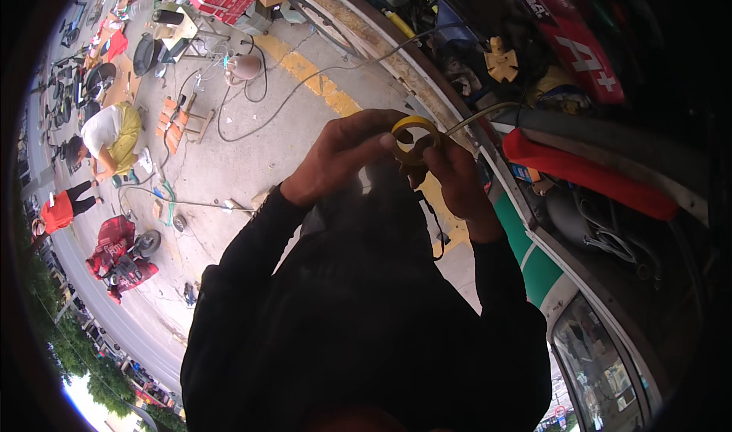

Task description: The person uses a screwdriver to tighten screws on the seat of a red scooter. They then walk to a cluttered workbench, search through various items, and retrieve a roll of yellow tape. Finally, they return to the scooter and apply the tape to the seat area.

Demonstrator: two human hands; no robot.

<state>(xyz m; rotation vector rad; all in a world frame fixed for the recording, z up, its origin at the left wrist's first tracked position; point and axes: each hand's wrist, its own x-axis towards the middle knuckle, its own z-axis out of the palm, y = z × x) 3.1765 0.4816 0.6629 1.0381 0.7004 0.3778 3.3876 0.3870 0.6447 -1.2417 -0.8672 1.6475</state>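
Note:
In front of my chest, both hands are on a yellow ring that looks like a roll of tape (410, 124). My left hand (341, 156) has thumb and fingers at its near-left rim. My right hand (456, 177) pinches its right side between thumb and fingers. A thin tan hose or cable (480, 113) runs from the vehicle's dark interior to just behind my right fingers. Whether those fingers also hold its end cannot be seen. The lower part of the roll is in shadow.
To the right is an open vehicle with a rusty sill (372, 37), a red padded bar (589, 174) and a red box (572, 43). A grey cable (286, 101) crosses the pavement. Leftward are a wooden stool (174, 123), a crouching person (111, 132) and a red-covered scooter (120, 254).

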